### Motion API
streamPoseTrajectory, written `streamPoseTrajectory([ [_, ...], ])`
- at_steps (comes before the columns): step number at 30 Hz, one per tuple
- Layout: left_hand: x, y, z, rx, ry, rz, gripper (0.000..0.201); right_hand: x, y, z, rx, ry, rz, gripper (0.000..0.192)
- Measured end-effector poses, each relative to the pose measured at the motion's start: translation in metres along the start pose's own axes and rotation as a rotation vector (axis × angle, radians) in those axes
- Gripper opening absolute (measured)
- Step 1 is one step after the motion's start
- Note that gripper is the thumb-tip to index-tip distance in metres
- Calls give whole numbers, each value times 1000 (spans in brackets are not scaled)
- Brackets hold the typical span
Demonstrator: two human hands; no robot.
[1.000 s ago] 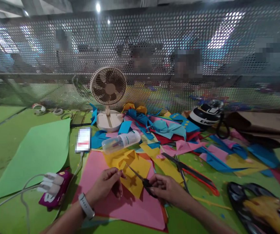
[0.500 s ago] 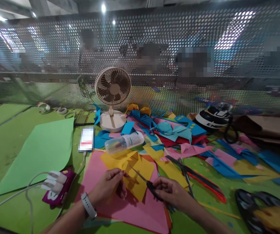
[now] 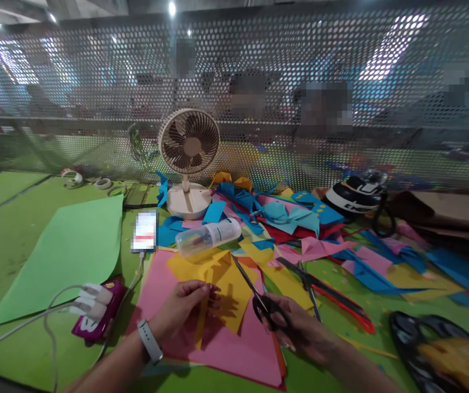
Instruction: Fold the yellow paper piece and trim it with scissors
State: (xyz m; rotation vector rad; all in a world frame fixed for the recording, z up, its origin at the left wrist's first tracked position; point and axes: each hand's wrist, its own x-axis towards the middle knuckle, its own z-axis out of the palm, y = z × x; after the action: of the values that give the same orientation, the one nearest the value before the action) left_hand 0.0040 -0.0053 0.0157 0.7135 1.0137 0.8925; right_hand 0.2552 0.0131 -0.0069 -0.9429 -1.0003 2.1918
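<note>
Left hand (image 3: 187, 308) sits at seven o'clock in the head view, fingers curled in a pinch on a narrow yellow strip (image 3: 200, 322) that hangs down from the fingertips over the pink sheet (image 3: 234, 349). Right hand (image 3: 295, 327) is at five o'clock, closed through the handles of the black scissors (image 3: 259, 297), whose blades point up toward eleven o'clock with the tip over the yellow paper (image 3: 228, 278); whether the blades are parted I cannot tell. Just above the yellow paper, at twelve o'clock from the hands, a clear bottle (image 3: 208, 237) lies on its side, and beyond it stands a small desk fan (image 3: 188, 161). A phone (image 3: 145, 232) rests at ten o'clock, beside the large green sheet (image 3: 66, 251). A second pair of scissors (image 3: 312, 284) lies at two o'clock from the right hand.
</note>
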Motion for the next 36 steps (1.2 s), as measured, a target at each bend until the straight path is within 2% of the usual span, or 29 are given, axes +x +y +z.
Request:
streamPoseTrajectory([
  [6, 1, 0, -3, 132, -26, 61, 33, -5, 3, 3, -21, -141, 74, 42],
  [11, 2, -2, -5, 138, 8, 79, 33, -2, 10, -3, 16, -72, 62, 43],
  [15, 3, -2, -2, 0, 1, 51, 31, -1, 10, -4, 18, -21, 62, 43],
  [21, 2, 2, 1, -13, 81, 35, 29, -7, 4, 1, -66, 12, 82, 47],
  [26, 3, 1, 0, 16, -1, 7, 29, -11, -4, 5, -124, 0, 58, 52],
  [28, 3, 0, 0, 40, -40, -8, 29, -11, -5, 5, -185, 36, 37, 50],
  [31, 2, 1, 2, 129, -31, -23, 29, -11, -6, 3, -400, 98, 98, 40],
  [33, 2, 2, 3, 167, -31, -8, 28, -11, -6, 3, -520, 87, 148, 36],
  [36, 3, 4, 3, 164, -85, 4, 27, -12, -7, 4, -568, 22, 141, 33],
])
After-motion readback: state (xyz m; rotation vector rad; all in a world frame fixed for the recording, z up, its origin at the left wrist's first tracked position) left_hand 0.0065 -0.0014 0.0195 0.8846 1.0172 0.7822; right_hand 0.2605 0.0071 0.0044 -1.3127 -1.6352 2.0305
